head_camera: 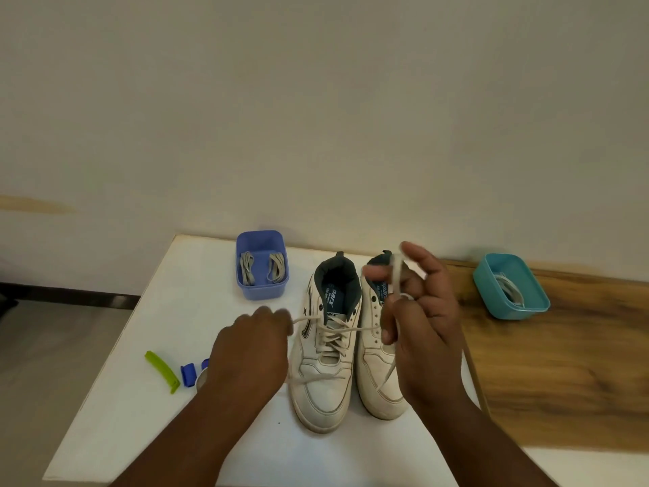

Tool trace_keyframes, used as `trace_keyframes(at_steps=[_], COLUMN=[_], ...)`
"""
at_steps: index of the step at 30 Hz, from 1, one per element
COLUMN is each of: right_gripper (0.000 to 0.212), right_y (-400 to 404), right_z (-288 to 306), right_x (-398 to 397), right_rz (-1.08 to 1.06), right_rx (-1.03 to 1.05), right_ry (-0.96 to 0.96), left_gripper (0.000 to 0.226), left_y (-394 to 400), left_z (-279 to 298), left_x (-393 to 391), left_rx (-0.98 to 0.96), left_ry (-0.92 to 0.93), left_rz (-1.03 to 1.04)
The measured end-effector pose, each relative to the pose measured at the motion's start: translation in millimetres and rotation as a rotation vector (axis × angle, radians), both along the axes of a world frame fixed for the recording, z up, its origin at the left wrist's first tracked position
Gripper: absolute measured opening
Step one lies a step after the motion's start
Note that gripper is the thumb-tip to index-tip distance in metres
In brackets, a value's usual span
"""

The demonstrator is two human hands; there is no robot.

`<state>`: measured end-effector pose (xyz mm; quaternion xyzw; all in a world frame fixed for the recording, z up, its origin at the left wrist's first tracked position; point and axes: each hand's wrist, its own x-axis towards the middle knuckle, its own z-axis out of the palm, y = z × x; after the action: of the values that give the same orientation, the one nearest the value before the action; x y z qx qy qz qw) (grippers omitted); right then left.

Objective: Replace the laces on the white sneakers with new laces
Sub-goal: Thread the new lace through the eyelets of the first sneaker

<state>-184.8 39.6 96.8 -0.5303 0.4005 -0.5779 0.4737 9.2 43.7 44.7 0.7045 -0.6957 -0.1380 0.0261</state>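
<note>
Two white sneakers stand side by side on the white table (147,434), toes toward me. The left sneaker (325,374) still carries a cream lace (333,333) through its eyelets. My left hand (253,349) grips one end of that lace just left of the shoe. My right hand (419,311) is raised over the right sneaker (377,377), pinching the other lace end, which runs over its fingers and hangs down. The right sneaker's eyelets look bare.
A purple-blue tub (261,293) behind the shoes holds two bundled grey laces (247,268). A teal tub (526,311) with a lace inside sits on the wooden surface (562,381) at right. A green clip (162,370) and a blue clip (188,374) lie at left.
</note>
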Motion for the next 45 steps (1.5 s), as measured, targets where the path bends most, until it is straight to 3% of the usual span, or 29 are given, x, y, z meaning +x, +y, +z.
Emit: trace_keyframes(at_steps=[2, 4, 7, 11, 16, 21, 27, 29, 30, 32, 35, 41, 45], right_gripper=[0.047, 0.042, 0.030, 0.029, 0.014, 0.026, 0.015, 0.014, 0.014, 0.014, 0.014, 0.012, 0.023], right_y=[0.1, 1.8, 1.5, -6.9, -18.2, -20.6, -27.1, -27.1, -26.0, -22.2, -19.0, -21.6, -27.9], right_z=[-2.0, -6.5, -8.3, -7.0, -20.6, -32.7, -30.2, -29.8, -30.5, -32.9, -35.7, -38.6, -56.8], right_x=[1.3, 4.9, 6.1, -2.1, -16.8, -15.2, -17.6, -18.6, -17.5, -13.0, -5.9, -3.4, -14.5], right_rz=[0.157, 0.302, 0.334, 0.186, 0.046, 0.032, -0.162, -0.150, -0.117, -0.041, 0.045, 0.056, -0.042], right_rx=[0.047, 0.056, 0.042, 0.111, 0.199, 0.295, 0.344, 0.340, 0.335, 0.298, 0.227, 0.265, 0.261], right_ry=[0.101, 0.266, 0.322, 0.514, 0.661, 0.531, 0.291, 0.308, 0.344, 0.421, 0.469, 0.360, 0.564], left_gripper=[0.055, 0.069, 0.074, 0.042, 0.028, 0.029, 0.041, 0.052, 0.062, 0.079, 0.060, 0.028, 0.026], left_y=[-5.0, -6.5, -1.8, -5.9, -12.7, -9.1, -7.1, -7.4, -8.0, -8.4, -9.7, -20.5, -22.3], left_z=[5.2, 18.5, 25.0, 18.0, 3.4, -5.7, -7.0, -3.1, -0.9, 5.0, 2.8, -14.4, -14.5], left_x=[-7.6, -15.7, -21.2, -7.2, 12.4, 8.9, 15.3, 8.8, 5.0, -3.5, -20.5, -27.9, -25.0], left_rx=[-0.274, -0.316, -0.166, -0.224, -0.247, -0.203, -0.039, -0.057, -0.108, -0.223, -0.201, -0.211, -0.327], left_ry=[0.440, 0.799, 0.972, 0.678, 0.543, 0.308, 0.042, -0.040, 0.010, 0.299, 0.658, 0.760, 0.678], left_rz=[-0.008, -0.195, -0.356, -0.130, 0.238, 0.258, 0.280, 0.224, 0.190, 0.053, -0.186, -0.140, -0.014])
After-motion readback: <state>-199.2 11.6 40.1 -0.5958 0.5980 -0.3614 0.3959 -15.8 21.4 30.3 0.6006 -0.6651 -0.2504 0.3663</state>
